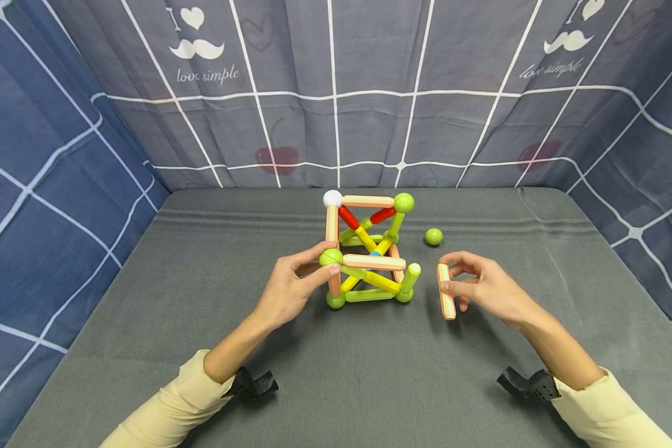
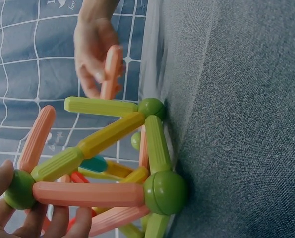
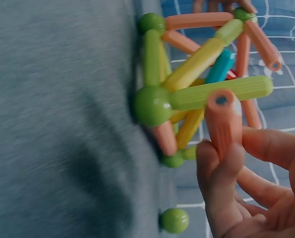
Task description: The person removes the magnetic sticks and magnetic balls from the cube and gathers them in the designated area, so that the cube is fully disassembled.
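Observation:
A frame of coloured rods and balls stands on the table, with a white ball and a green ball at its far top corners. My left hand pinches the near top-left green ball. From that ball a salmon rod reaches right, its far end free. A lime rod rises from the near bottom-right ball, its top bare. Right of the frame, my right hand pinches a loose salmon rod between thumb and fingers. In the right wrist view that rod's hollow end overlaps the lime rod.
A loose green ball lies on the grey tablecloth, right of the frame and beyond my right hand. Blue checked curtains hang behind the table and at both sides. Yellow, red and blue pieces cross inside the frame.

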### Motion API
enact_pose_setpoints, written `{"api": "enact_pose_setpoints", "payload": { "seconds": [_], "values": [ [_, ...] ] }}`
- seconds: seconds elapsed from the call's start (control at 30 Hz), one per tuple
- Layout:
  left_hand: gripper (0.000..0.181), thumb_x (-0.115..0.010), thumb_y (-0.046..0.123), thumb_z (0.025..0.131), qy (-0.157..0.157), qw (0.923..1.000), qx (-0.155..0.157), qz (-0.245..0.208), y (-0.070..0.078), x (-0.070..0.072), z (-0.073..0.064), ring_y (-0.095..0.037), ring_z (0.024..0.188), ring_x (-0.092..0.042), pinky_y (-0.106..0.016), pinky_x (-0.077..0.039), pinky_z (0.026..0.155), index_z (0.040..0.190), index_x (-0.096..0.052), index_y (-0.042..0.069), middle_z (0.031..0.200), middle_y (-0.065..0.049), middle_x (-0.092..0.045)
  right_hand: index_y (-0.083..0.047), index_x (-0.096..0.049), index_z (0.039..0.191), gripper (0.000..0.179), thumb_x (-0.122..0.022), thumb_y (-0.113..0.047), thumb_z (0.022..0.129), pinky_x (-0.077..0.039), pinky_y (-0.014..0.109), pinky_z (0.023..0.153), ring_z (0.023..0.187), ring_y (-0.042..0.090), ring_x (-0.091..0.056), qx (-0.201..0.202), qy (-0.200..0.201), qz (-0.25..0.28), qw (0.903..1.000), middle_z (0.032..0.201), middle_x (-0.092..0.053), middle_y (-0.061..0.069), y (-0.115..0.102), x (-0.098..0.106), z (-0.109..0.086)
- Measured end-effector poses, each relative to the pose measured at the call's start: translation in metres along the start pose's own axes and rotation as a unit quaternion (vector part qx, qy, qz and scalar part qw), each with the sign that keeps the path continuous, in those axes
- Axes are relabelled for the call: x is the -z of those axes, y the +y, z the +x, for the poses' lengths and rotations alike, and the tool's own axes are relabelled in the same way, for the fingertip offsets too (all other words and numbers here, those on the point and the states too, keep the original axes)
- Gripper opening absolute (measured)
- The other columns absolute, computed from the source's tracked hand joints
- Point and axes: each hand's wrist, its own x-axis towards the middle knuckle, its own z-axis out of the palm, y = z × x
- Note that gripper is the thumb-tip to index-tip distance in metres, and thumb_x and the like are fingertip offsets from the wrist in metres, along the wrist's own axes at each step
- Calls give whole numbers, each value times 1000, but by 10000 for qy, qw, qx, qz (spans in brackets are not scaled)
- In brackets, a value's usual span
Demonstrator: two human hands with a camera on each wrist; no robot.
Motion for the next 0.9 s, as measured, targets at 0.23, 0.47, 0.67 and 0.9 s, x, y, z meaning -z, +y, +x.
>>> {"api": "enact_pose_setpoints", "payload": {
  "seconds": [0.23,0.47,0.67,0.9],
  "values": [
    [42,-70,16,94,-3,10000,18,-5,0,1,0,-24,103,-67,-27,-50,78,135,-63,13,118,-5,-69,6,-52,126,45,-73,-11,90,-52,35,52,55,22,-58,-125,-360,-334,9987,99,-57,18,16,-3,-4],
    [41,-70,16,94,-15,10000,5,-17,-1,0,0,-26,103,-67,-28,-48,74,135,-63,15,116,-5,-70,8,-53,122,41,-73,-8,89,-51,35,45,60,23,-60,-72,-581,-466,9972,90,-58,14,26,-3,-7],
    [41,-70,17,94,-17,10000,15,23,-1,0,0,-30,104,-66,-29,-49,77,134,-63,14,118,-5,-69,9,-54,122,42,-73,-7,88,-50,35,43,57,21,-59,-58,-573,-482,9972,87,-57,13,32,-2,-7],
    [41,-70,15,94,-21,10000,17,-58,-1,0,0,-26,102,-67,-27,-48,73,134,-63,14,116,-6,-70,8,-54,123,44,-74,-10,88,-49,34,41,56,21,-58,-63,-542,-573,9969,83,-58,11,35,-1,-6]
  ]
}}
